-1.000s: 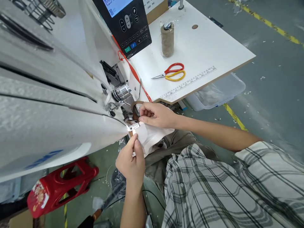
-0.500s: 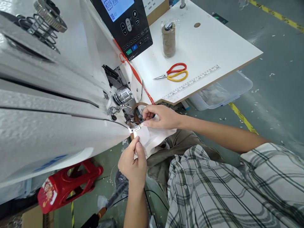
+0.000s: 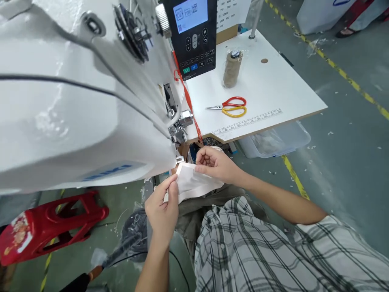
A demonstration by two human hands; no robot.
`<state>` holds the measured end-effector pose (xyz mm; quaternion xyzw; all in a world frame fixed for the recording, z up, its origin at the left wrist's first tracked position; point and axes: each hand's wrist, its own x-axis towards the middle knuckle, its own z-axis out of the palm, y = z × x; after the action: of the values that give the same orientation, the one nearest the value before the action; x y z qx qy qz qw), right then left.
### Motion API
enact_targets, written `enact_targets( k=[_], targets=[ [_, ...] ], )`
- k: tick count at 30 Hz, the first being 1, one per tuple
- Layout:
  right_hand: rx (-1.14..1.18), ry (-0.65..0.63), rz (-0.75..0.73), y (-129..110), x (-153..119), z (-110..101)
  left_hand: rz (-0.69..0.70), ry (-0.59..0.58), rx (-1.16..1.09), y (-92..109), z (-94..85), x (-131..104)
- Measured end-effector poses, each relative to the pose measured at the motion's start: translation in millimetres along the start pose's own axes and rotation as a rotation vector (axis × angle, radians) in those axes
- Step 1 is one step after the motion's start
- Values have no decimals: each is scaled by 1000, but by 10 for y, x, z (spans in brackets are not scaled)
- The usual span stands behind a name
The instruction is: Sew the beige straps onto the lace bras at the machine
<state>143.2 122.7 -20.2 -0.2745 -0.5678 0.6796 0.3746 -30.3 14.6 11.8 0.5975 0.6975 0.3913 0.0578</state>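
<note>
A pale pinkish-white piece of fabric (image 3: 197, 184) stretches between my hands, just in front of the sewing machine (image 3: 133, 134). Its upper corner lies close by the presser foot (image 3: 180, 159); whether it is under the foot I cannot tell. My left hand (image 3: 164, 200) pinches the left edge of the fabric between thumb and forefinger. Higher up and to the right, my right hand (image 3: 215, 164) pinches the top edge, its other fingers curled in. The lower part of the fabric hangs over my lap.
Scissors with red and yellow handles (image 3: 234, 107) lie on the white table (image 3: 273, 89), near a wrapped brown thread cone (image 3: 232, 69) and a printed ruler strip (image 3: 249, 121). A control panel (image 3: 194, 42) stands behind. Below are a clear plastic bin (image 3: 276, 140) and a red stool (image 3: 57, 223).
My view has shifted and shows more of the machine head. The fabric has come away from the presser foot toward me, with both hands still pinching it.
</note>
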Motion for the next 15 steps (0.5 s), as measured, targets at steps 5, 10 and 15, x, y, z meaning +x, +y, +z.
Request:
enact_targets(
  k=[5, 10, 15],
  targets=[
    [129, 36, 150, 37, -174, 58, -10, -29, -14, -32, -54, -67],
    [374, -41, 351, 140, -264, 113, 37, -80, -35, -66, -104, -131],
    [254, -34, 186, 196, -454, 218, 222, -102, 124, -89, -160, -206]
  ],
)
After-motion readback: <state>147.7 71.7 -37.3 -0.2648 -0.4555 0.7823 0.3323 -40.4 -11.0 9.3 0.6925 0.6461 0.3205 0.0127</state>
